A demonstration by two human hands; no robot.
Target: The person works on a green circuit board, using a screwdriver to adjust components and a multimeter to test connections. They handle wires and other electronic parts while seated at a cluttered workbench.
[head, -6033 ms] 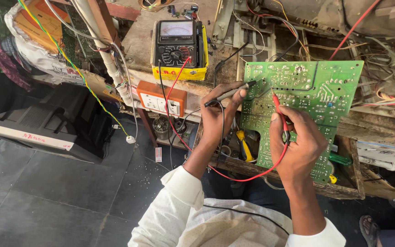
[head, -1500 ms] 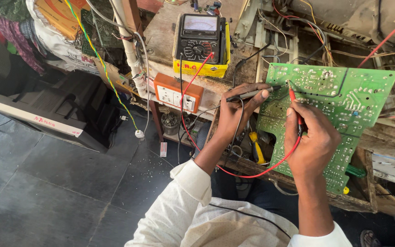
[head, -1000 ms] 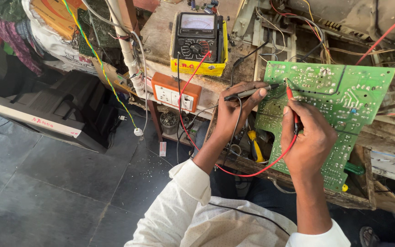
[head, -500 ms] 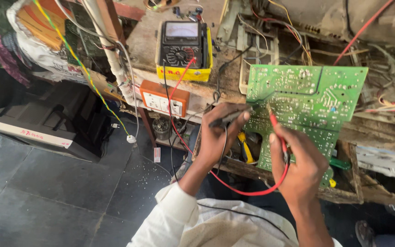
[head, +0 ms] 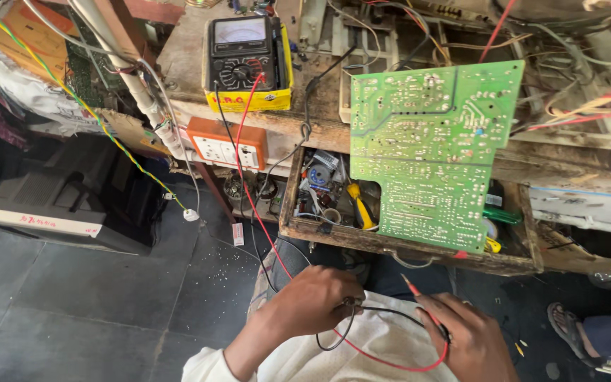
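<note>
- The left hand is seen low in the view, over the lap, fingers curled around the black probe lead; the probe body itself is hidden inside the fist.
- The right hand is closed on the red probe, whose tip points up and toward the workbench, clear of everything.
- The red lead is traced from under the right hand, in a loop across the white cloth on the lap, then up past the drawer to the multimeter.
- The multimeter, black in a yellow holster, is set near the front edge of the workbench, toward its left end, dial and screen facing up.
- The green circuit board is stood solder-side out, leaning across the front edge of the workbench, its lower part resting in the open wooden drawer. It is touched by neither hand; both are well apart from it.
- In the drawer, just left of the board, a yellow-handled tool and small parts are noted; a green handle shows at the board's right.
- An orange socket box is fixed below the workbench's front edge, under the multimeter.
- A white plug is hung on a cable below the left end of the workbench.
- A sandalled foot of another person is seen at the lower right, on the floor.
</note>
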